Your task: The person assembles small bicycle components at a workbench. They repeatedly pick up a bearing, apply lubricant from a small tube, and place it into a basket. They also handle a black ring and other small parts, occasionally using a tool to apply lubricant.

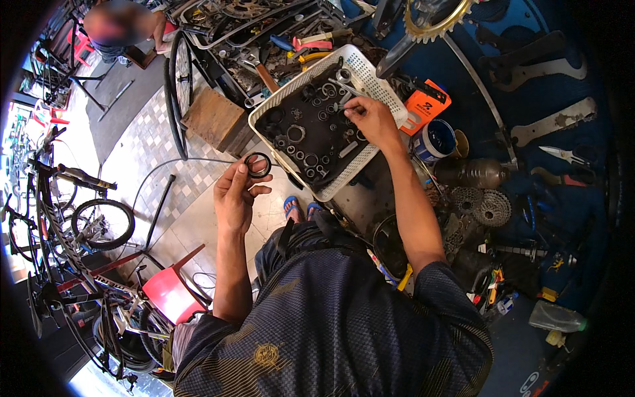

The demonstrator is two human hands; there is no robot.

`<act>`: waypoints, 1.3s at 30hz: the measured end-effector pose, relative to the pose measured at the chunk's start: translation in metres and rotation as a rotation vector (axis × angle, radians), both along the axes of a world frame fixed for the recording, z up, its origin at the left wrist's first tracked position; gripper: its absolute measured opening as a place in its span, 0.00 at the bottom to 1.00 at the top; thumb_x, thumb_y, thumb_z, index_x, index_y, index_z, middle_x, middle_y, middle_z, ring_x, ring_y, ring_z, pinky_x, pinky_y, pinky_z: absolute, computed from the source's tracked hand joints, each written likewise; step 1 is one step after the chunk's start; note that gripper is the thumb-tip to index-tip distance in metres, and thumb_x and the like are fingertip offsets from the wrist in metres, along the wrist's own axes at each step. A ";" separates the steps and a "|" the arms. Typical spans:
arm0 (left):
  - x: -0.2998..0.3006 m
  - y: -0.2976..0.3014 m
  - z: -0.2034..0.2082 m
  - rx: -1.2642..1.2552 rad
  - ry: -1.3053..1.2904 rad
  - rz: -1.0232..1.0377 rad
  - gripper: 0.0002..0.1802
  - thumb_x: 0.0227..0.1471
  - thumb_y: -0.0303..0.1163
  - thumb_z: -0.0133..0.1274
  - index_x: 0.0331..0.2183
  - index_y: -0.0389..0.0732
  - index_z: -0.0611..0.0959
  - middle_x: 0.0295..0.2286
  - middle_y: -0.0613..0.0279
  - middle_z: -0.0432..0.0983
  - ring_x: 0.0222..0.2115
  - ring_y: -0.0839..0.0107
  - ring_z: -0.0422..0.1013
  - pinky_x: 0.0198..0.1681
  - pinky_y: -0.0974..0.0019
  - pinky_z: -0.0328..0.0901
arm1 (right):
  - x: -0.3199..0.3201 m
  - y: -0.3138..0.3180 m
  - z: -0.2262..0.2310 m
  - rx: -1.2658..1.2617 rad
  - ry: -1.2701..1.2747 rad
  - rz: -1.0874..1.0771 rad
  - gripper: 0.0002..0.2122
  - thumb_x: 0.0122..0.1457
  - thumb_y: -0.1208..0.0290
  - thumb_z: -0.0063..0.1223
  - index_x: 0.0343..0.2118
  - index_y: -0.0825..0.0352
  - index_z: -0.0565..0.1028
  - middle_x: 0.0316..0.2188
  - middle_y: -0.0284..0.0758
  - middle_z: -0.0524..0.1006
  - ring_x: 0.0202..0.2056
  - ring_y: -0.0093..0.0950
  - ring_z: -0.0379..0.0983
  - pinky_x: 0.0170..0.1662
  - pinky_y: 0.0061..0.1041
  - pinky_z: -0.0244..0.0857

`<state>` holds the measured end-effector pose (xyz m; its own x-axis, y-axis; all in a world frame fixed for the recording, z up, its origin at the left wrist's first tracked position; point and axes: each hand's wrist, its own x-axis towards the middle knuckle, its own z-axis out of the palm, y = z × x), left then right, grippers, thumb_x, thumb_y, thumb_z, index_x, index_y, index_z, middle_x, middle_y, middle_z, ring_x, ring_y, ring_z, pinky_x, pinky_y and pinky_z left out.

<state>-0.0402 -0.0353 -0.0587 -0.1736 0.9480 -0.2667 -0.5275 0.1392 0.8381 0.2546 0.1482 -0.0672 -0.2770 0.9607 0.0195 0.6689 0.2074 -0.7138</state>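
My left hand (235, 198) pinches a black ring (268, 161), perhaps a bearing race, just off the near left side of the white plastic basket (270, 147). Inside the basket, on a dark bottom, lie several metal rings, nuts and small bicycle parts, among them a larger ring (288, 134). My right hand (374, 122) reaches over the basket's right half. Its thumb and fingers are drawn together beside a small grey metal part (339, 106); what they grip is too small to make out.
A wooden box (215, 119) stands left of the basket. Loose tools and parts crowd a tray behind. To the right are an orange packet (426, 106), a blue tub (435, 140), cassette sprockets (493, 208) and wall-hung wrenches (554, 122). Bicycles and a red chair (173, 291) occupy the left.
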 end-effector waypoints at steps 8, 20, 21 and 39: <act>0.008 0.004 0.013 0.013 -0.082 -0.070 0.21 0.68 0.35 0.47 0.53 0.28 0.76 0.44 0.46 0.81 0.39 0.58 0.81 0.36 0.63 0.77 | 0.004 -0.022 0.035 -0.115 0.347 -0.103 0.07 0.63 0.72 0.61 0.41 0.67 0.80 0.29 0.29 0.81 0.30 0.17 0.77 0.29 0.18 0.69; 0.031 0.016 0.043 0.111 -0.200 -0.246 0.23 0.69 0.34 0.45 0.58 0.29 0.72 0.45 0.45 0.80 0.41 0.58 0.81 0.36 0.63 0.79 | -0.045 -0.110 0.104 0.426 0.334 0.347 0.10 0.53 0.85 0.65 0.39 0.69 0.81 0.49 0.40 0.77 0.45 0.30 0.80 0.45 0.27 0.77; 0.032 0.016 0.045 0.106 -0.217 -0.246 0.23 0.69 0.34 0.45 0.58 0.28 0.72 0.45 0.45 0.80 0.40 0.58 0.81 0.35 0.63 0.79 | -0.048 -0.111 0.107 0.437 0.325 0.361 0.12 0.53 0.84 0.64 0.41 0.67 0.81 0.48 0.39 0.77 0.45 0.32 0.79 0.46 0.28 0.76; 0.039 0.020 0.057 0.114 -0.247 -0.198 0.22 0.68 0.33 0.47 0.55 0.26 0.74 0.41 0.45 0.81 0.36 0.59 0.81 0.32 0.63 0.79 | -0.054 -0.109 0.128 0.590 0.025 0.501 0.13 0.55 0.75 0.58 0.44 0.67 0.80 0.44 0.39 0.78 0.46 0.37 0.79 0.46 0.32 0.77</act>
<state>-0.0013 -0.0151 -0.0015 0.0735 0.9831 -0.1678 -0.6884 0.1718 0.7047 0.2004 0.0394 0.0605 -0.6683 0.5496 0.5013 0.3801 0.8315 -0.4051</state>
